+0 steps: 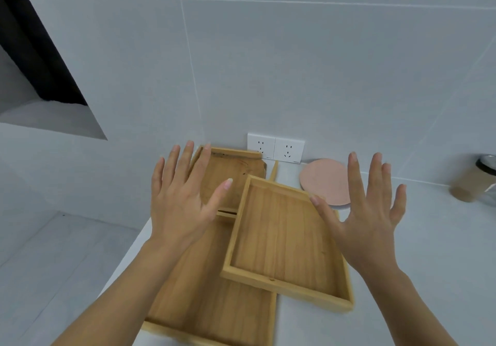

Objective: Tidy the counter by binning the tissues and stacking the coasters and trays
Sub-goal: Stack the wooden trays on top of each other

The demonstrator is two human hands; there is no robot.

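— Where are your hands at this moment?

— Both are spread wide and hold nothing. My left hand (182, 206) hovers over the far tray (228, 176). My right hand (370, 219) is raised just to the right of the small tray (284, 238), the thumb close to its rim.

— And this small tray, how does it lie?

— Crooked, between my two hands, one side resting on the big tray (212, 308) that is under my left forearm. The pink coaster (324, 182) is just beyond my right thumb.

— How will you take it?

— It is wood, so I judge it stiff and rather light. I would grip two opposite rims, thumbs inside the wall. The counter (429, 251) looks smooth, so it may slide.
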